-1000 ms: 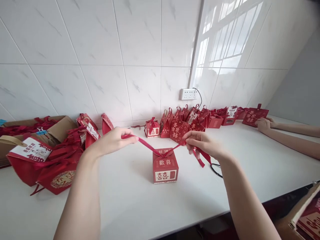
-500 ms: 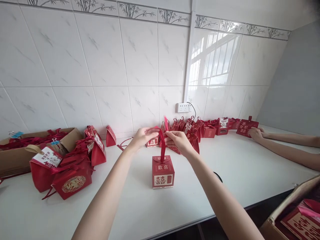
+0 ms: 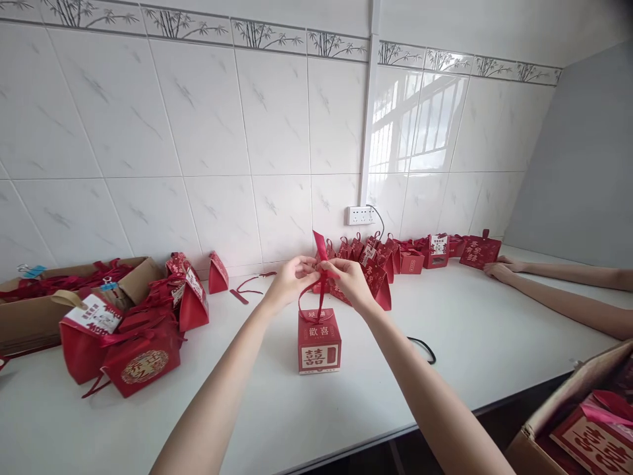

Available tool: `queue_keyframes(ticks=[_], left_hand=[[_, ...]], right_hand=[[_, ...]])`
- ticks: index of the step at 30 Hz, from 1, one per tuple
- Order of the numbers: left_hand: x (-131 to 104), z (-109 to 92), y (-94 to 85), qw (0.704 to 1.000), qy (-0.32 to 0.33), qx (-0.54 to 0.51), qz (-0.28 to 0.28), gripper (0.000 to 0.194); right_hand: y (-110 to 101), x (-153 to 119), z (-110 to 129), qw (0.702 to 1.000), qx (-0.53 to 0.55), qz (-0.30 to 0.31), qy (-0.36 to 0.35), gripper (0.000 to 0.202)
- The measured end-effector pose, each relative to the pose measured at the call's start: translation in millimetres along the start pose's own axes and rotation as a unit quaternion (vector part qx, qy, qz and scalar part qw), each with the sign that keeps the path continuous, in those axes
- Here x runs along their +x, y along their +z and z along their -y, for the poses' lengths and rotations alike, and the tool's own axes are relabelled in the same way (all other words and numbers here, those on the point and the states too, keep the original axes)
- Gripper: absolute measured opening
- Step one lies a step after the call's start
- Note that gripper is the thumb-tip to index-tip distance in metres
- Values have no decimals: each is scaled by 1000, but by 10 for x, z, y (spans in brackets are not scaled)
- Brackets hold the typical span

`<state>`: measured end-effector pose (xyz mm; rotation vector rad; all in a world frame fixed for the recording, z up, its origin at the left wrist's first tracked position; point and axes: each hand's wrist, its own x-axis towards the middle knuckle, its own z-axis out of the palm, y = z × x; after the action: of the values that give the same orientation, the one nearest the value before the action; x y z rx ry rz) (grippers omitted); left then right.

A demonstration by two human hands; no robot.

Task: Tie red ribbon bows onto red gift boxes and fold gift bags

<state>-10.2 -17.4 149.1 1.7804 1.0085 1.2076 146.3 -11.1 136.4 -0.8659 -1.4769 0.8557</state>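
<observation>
Red ribbon (image 3: pixel 320 245), stretched wide a second ago, now loops up to our left hand (image 3: pixel 287 284) and right hand (image 3: pixel 352 280), both pinching it; its strands meet above the box (image 3: pixel 319 340) at six o'clock.

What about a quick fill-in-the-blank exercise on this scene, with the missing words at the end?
The left hand and right hand hold a ribbon coloured ____. The lettered box beneath them stands on a tabletop coloured ____. The loose cord beside the right forearm is coloured ____. An open cardboard box reaches into the picture's lower ____ corner.

Missing words: red; white; black; right.
</observation>
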Motion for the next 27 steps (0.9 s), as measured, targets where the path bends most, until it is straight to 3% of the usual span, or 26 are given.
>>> queue_keyframes(ticks=[3, 6, 8, 12, 15, 16, 18, 20, 22, 24, 27], left_hand=[[26, 109, -126, 992, -16, -95, -81, 35], [-6, 237, -293, 961, -51, -209, -171, 28], [-81, 349, -417, 949, -72, -239, -195, 22], [-290, 622, -657, 964, -175, -119, -164, 31], [-384, 764, -735, 962, -213, -21, -167, 33], [-395, 784, -723, 964, -215, -10, -157, 32], [-395, 792, -641, 975, -207, 29, -79, 35], [-378, 777, -511, 974, -201, 87, 53, 42], [-358, 765, -381, 953, -213, 136, 168, 46], [-344, 763, -289, 935, -232, 150, 223, 49], [-340, 771, -241, 931, -231, 130, 251, 52]], right_hand=[[-120, -46, -24, 999, -32, -32, 25, 33], [-316, -127, -119, 997, -42, -57, 36, 34], [-489, -193, -213, 998, -18, -45, 46, 42], [-866, -292, -394, 994, 56, 14, 94, 71], [-1004, -298, -492, 992, 67, 12, 108, 78], [-994, -291, -521, 991, 62, 13, 119, 77], [-889, -282, -580, 986, 24, 43, 160, 68], [-715, -294, -639, 971, -43, 118, 203, 55], [-538, -328, -695, 951, -115, 184, 220, 48], [-415, -368, -737, 941, -169, 202, 212, 44], [-361, -407, -761, 936, -195, 214, 198, 43]])
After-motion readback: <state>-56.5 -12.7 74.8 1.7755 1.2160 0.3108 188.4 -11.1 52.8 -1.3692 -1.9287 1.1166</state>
